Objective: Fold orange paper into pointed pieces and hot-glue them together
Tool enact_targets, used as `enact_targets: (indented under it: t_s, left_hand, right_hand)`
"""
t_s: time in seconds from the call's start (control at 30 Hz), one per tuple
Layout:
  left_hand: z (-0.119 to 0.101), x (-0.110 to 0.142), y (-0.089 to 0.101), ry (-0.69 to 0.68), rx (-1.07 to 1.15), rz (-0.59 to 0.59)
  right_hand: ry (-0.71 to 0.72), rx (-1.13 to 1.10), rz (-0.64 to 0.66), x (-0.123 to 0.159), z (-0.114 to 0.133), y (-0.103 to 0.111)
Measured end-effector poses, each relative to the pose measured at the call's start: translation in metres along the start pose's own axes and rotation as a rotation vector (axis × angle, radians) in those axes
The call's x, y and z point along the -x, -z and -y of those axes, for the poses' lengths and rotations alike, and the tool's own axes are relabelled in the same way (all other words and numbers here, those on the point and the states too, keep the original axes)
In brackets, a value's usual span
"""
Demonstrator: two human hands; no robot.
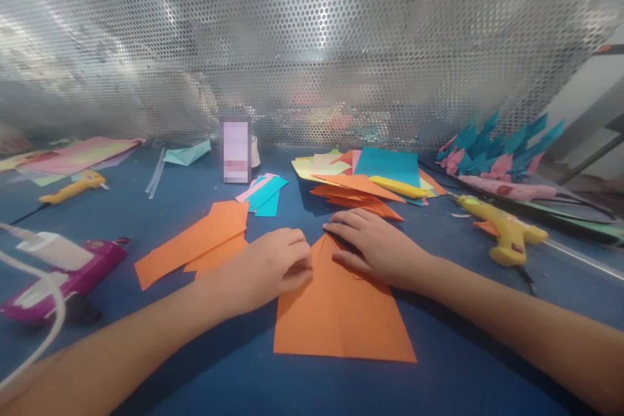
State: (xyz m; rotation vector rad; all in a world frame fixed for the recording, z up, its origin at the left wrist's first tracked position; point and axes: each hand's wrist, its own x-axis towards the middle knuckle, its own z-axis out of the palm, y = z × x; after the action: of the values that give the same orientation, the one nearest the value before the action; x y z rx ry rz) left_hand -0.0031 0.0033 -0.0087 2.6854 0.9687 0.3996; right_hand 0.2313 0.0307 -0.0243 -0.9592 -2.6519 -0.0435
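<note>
A folded orange sheet [346, 331] is lying on the blue worktop [234, 383] directly before the person, its narrow peak pointing away and its wide edge facing the body. Both hands are working at its upper part. The left hand [277, 263] is resting along the sheet's left slanting edge with its fingers curling inward; whether they are pinching the paper, I cannot tell. The right hand [373, 244] is lying open over the right side near the peak, its fingers stretching toward the tip and pressing on no other thing.

Just beyond the right hand, a stack of folded orange papers [353, 194] is sitting with a yellow object [397, 186] lying beside it and a blue sheet [390, 166] lying behind. Left of the left hand, orange strips [195, 244] are overlapping, while smaller blue and pink strips [266, 195] are lying farther back, near an upright blurred screen [235, 151]. A yellow glue gun [509, 231] is lying on the right, and a purple power strip [95, 276] is holding a white plug [56, 250] on the left
</note>
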Motion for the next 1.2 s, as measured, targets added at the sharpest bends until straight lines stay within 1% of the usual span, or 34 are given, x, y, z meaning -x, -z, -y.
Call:
enact_targets:
  t_s: [0.07, 0.17, 0.33, 0.47, 0.53, 0.6, 0.7, 0.8, 0.87, 0.93, 1.07, 1.13, 1.2]
  left_hand:
    - [0.0, -0.001, -0.002, 0.054, 0.013, -0.028]
    - [0.002, -0.002, -0.003, 0.07, 0.091, -0.054]
    - [0.002, -0.001, -0.001, 0.089, 0.222, -0.01]
    - [-0.003, -0.001, -0.001, 0.115, 0.32, 0.004]
    - [-0.002, -0.002, -0.002, 0.173, 0.364, -0.04]
    - [0.0, -0.003, -0.004, 0.262, 0.427, -0.112]
    - [0.008, -0.006, -0.007, 0.384, 0.555, -0.219]
    - [0.013, -0.007, -0.009, 0.456, 0.665, -0.243]
    - [0.012, -0.007, -0.008, 0.453, 0.727, -0.236]
    - [0.008, -0.006, -0.006, 0.401, 0.746, -0.198]
    - [-0.001, -0.001, 0.0, 0.281, 0.669, -0.05]
    - [-0.003, 0.0, 0.001, 0.265, 0.611, -0.026]
    - [-0.003, -0.001, 0.001, 0.261, 0.557, -0.027]
  right_hand:
    - [-0.002, -0.067, -0.016, 0.0, -0.002, 0.0]
    - [-0.006, -0.182, -0.05, -0.001, -0.004, 0.0]
    - [-0.067, -0.323, -0.089, 0.001, -0.004, 0.001]
    - [-0.123, -0.508, -0.066, 0.002, -0.003, 0.001]
    - [-0.153, -0.598, -0.041, 0.003, -0.003, 0.0]
    - [-0.192, -0.651, -0.029, 0.003, -0.005, -0.002]
    - [-0.241, -0.745, -0.048, 0.003, -0.008, -0.004]
    - [-0.272, -0.912, -0.081, 0.002, -0.009, -0.005]
    - [-0.304, -0.991, -0.094, 0.001, -0.009, -0.006]
    - [-0.325, -1.022, -0.088, 0.0, -0.007, -0.006]
    - [-0.293, -0.961, -0.045, 0.001, -0.004, -0.004]
    - [-0.272, -0.917, -0.032, 0.001, -0.002, -0.002]
    - [-0.259, -0.899, -0.033, 0.001, -0.001, -0.001]
